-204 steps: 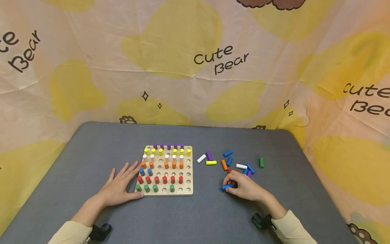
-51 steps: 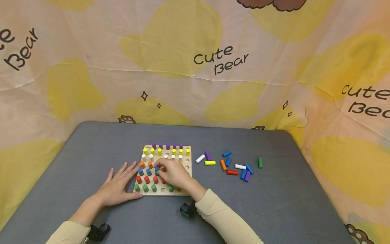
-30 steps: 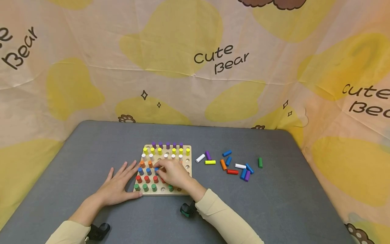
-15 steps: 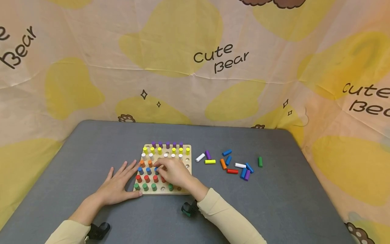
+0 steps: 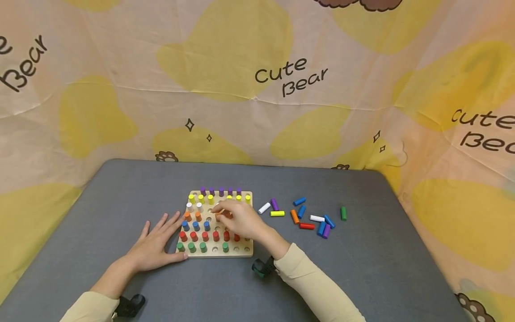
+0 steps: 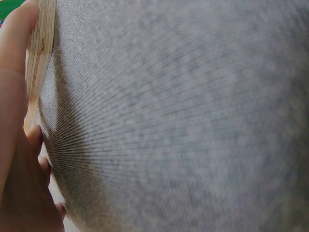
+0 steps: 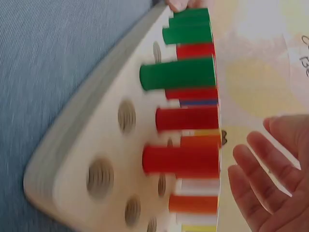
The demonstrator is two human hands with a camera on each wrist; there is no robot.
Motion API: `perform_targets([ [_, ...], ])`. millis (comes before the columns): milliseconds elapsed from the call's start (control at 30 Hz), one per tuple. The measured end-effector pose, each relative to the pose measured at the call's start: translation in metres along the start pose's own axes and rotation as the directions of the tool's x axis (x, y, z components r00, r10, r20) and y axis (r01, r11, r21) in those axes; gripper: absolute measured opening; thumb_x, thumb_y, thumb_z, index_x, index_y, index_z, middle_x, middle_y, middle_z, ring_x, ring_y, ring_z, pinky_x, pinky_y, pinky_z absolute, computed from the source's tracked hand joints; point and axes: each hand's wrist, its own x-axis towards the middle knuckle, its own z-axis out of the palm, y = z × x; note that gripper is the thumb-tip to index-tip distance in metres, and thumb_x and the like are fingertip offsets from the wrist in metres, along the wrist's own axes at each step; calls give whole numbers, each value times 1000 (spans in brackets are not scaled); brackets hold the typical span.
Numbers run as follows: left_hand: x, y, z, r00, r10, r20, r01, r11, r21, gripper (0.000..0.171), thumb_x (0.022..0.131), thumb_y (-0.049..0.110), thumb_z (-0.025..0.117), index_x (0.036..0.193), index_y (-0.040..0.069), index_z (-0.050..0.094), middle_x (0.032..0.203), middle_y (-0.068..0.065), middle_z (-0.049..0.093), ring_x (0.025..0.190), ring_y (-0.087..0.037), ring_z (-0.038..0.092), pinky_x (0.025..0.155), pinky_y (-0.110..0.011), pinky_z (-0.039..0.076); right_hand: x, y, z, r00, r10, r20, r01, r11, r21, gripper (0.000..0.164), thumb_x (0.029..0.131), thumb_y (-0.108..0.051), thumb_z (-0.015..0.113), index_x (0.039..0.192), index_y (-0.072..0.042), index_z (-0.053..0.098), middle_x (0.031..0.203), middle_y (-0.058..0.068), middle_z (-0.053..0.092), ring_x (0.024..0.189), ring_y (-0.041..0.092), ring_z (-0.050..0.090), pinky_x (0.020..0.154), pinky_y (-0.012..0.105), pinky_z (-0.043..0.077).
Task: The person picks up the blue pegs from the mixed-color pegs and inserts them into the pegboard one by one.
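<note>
A wooden pegboard lies on the table with rows of coloured pegs upright in its holes. At its left edge my left hand rests flat with fingers spread, the thumb touching the near left corner. My right hand hovers over the board's middle, fingers loosely bent and nothing between them; the right wrist view shows that hand apart from the pegs. A third blue peg stands in the blue row, left of my right fingertips. Some white and orange pegs are hidden behind that hand in the head view.
Loose pegs lie right of the board: a yellow peg, a red peg, an orange peg, a green peg, and several blue, white and purple ones. The grey table meets a patterned cloth behind.
My right hand picked a blue peg from the loose pile, set it in the third hole of the blue row, let go, and moved up and right. The left hand stayed put.
</note>
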Motion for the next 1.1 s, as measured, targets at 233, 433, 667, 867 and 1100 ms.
perform_targets([
  [233, 0, -1, 2, 1000, -1, -2, 1, 1000, -6, 101, 68, 71, 61, 148, 21, 23, 153, -9, 21, 139, -40, 13, 102, -68, 0, -6, 16, -13, 999, 25, 27, -26, 997, 68, 19, 90, -10, 58, 107, -9, 65, 101, 1, 66, 88, 8, 61, 73, 26, 53],
  [433, 1, -2, 3, 1000, -8, 9, 8, 1000, -11, 102, 68, 72, 61, 148, 21, 22, 153, -8, 19, 139, -39, 12, 103, -68, -2, -11, 33, -25, 999, 34, -11, -33, 996, 81, 19, 89, -11, 59, 107, -9, 66, 102, 1, 65, 92, 13, 61, 74, 32, 53],
  [667, 0, 0, 2, 1000, 3, -9, -3, 1000, -15, 101, 68, 70, 62, 147, 19, 24, 152, -10, 21, 138, -41, 13, 102, -68, -1, -20, 57, -46, 996, 62, -63, -57, 996, 74, 23, 87, -10, 61, 110, -8, 64, 106, 3, 64, 95, 17, 61, 76, 36, 53],
  [867, -1, 2, 1, 1000, 3, -8, -3, 1000, -19, 101, 68, 70, 62, 147, 19, 25, 152, -10, 21, 138, -41, 14, 102, -68, 0, -31, 76, -68, 987, 139, -77, -131, 987, 97, 27, 89, -14, 61, 115, -7, 62, 110, 5, 62, 102, 19, 58, 81, 37, 52],
  [1100, -1, 3, -1, 1000, 3, -7, -3, 1000, -14, 100, 69, 69, 62, 147, 20, 25, 152, -10, 22, 138, -41, 14, 102, -69, 1, -43, 99, -89, 967, 232, -102, -225, 971, 76, 29, 89, -15, 62, 116, -6, 61, 113, 2, 62, 103, 18, 58, 83, 40, 50],
])
